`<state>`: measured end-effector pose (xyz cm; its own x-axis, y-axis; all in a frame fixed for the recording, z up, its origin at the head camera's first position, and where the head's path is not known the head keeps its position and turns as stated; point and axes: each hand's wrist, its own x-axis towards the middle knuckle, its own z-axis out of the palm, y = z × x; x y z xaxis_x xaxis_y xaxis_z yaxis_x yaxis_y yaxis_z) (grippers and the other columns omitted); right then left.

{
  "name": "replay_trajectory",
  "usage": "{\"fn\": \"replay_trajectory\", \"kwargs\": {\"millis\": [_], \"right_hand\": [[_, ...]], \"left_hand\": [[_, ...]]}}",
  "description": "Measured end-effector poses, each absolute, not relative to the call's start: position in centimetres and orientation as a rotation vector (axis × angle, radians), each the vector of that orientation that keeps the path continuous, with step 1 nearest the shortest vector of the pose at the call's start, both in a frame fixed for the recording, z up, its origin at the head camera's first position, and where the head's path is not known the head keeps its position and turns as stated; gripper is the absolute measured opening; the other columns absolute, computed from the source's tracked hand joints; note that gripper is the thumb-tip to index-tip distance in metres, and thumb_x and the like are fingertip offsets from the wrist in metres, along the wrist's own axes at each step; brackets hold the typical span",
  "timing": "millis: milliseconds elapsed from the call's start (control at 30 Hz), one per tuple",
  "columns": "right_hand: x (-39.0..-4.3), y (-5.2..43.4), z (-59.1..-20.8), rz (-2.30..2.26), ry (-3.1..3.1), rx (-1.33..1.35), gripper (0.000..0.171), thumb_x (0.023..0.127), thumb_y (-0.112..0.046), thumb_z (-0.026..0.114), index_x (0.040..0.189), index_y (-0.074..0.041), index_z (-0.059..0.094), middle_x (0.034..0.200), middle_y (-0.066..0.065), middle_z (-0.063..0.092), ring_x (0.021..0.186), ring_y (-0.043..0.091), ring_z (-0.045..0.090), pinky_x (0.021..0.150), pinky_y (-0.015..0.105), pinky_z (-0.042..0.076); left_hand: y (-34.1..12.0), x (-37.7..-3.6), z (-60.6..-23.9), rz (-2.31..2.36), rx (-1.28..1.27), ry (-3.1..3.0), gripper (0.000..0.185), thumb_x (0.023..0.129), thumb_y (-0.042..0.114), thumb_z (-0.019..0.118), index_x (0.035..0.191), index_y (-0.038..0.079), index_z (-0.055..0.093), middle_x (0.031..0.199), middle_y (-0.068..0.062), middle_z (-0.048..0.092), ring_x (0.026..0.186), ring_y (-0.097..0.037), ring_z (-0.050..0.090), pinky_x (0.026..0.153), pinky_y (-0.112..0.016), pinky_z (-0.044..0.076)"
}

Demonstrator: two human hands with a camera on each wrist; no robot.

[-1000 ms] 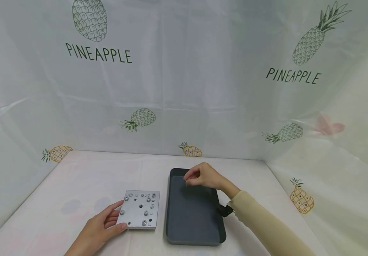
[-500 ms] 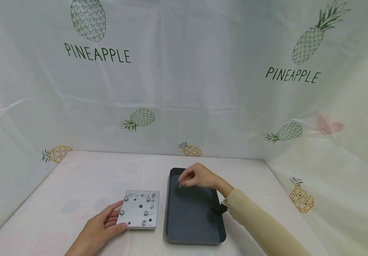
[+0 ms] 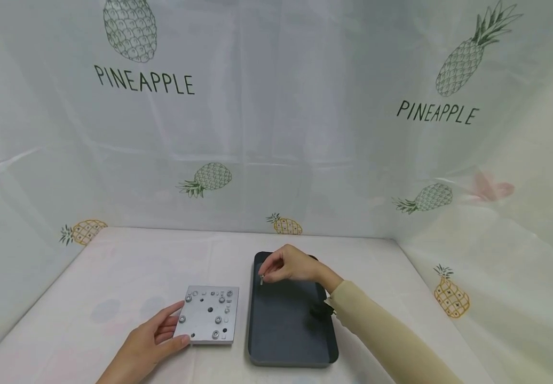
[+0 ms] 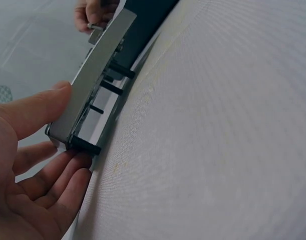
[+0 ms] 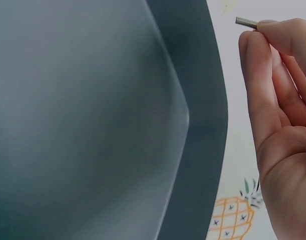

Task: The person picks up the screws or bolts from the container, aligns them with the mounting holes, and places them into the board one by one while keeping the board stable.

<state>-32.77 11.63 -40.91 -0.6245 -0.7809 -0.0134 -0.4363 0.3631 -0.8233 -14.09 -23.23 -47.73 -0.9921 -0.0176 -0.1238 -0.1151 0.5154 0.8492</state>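
A square grey metal plate [image 3: 207, 314] with several holes and screw heads lies on the table left of a dark rectangular tray [image 3: 290, 333]. My left hand [image 3: 148, 341] holds the plate's near left corner, thumb on top and fingers under the edge; the left wrist view shows the plate [image 4: 95, 75] edge-on on short black feet. My right hand [image 3: 286, 265] hovers over the tray's far left corner and pinches a small metal screw [image 3: 261, 279] between thumb and fingertips. In the right wrist view the screw [image 5: 246, 22] juts left from the fingertips above the tray rim [image 5: 203, 100].
A pale cloth with faint pineapple prints covers the table [image 3: 127, 266]. Translucent curtains [image 3: 276, 117] printed with pineapples and the word PINEAPPLE close off the back and both sides. A small black strap shows at my right wrist [image 3: 322, 311].
My right hand has moved left across the tray's far end towards the plate, keeping the screw pinched. The left hand and the plate have stayed put.
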Motion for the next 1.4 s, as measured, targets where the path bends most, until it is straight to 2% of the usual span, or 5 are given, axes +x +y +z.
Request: {"fn": "replay_trajectory", "kwargs": {"millis": [233, 367, 933, 1267, 1400], "right_hand": [[-31.6, 9.6, -40.8, -1.172, 2.143, -1.098, 0.019, 0.092, -0.005, 0.083, 0.11, 0.001, 0.081, 0.097, 0.003, 0.081, 0.088, 0.012, 0.076, 0.078, 0.024, 0.062], [-30.8, 8.5, -40.8, -1.151, 2.108, -1.128, 0.015, 0.092, -0.004, 0.082, 0.107, -0.005, 0.083, 0.095, -0.003, 0.081, 0.087, 0.012, 0.077, 0.077, 0.023, 0.061], [-28.6, 5.3, -41.2, -1.048, 2.009, -1.314, 0.014, 0.092, -0.001, 0.082, 0.105, -0.007, 0.083, 0.094, -0.011, 0.079, 0.082, 0.003, 0.074, 0.077, 0.023, 0.063], [-27.7, 4.7, -42.3, -1.004, 1.994, -1.316, 0.011, 0.092, -0.002, 0.083, 0.102, -0.007, 0.083, 0.091, 0.002, 0.08, 0.077, -0.001, 0.071, 0.073, 0.02, 0.062], [-27.5, 4.4, -42.4, -0.996, 1.993, -1.329, 0.011, 0.092, -0.003, 0.083, 0.102, -0.007, 0.083, 0.091, 0.0, 0.08, 0.077, -0.002, 0.07, 0.073, 0.021, 0.063]], "left_hand": [[-23.2, -13.9, -47.7, 1.508, -0.115, 2.639, 0.09, 0.084, 0.04, 0.091, 0.159, 0.012, 0.049, 0.134, -0.008, 0.069, 0.114, -0.018, 0.071, 0.091, -0.022, 0.06], [-23.3, -13.8, -47.6, 1.508, -0.102, 2.643, 0.089, 0.084, 0.04, 0.091, 0.159, 0.013, 0.049, 0.135, -0.007, 0.069, 0.114, -0.017, 0.071, 0.089, -0.018, 0.058], [-23.4, -13.8, -47.5, 1.453, -0.103, 2.675, 0.089, 0.085, 0.043, 0.09, 0.159, 0.016, 0.049, 0.135, -0.005, 0.069, 0.115, -0.017, 0.071, 0.092, -0.023, 0.059], [-23.6, -13.9, -47.6, 1.448, -0.074, 2.677, 0.088, 0.086, 0.044, 0.089, 0.159, 0.017, 0.049, 0.135, -0.005, 0.069, 0.115, -0.015, 0.071, 0.092, -0.021, 0.058], [-23.6, -13.9, -47.7, 1.442, -0.072, 2.685, 0.088, 0.086, 0.045, 0.089, 0.159, 0.017, 0.049, 0.134, -0.005, 0.069, 0.114, -0.016, 0.071, 0.091, -0.021, 0.058]]}}
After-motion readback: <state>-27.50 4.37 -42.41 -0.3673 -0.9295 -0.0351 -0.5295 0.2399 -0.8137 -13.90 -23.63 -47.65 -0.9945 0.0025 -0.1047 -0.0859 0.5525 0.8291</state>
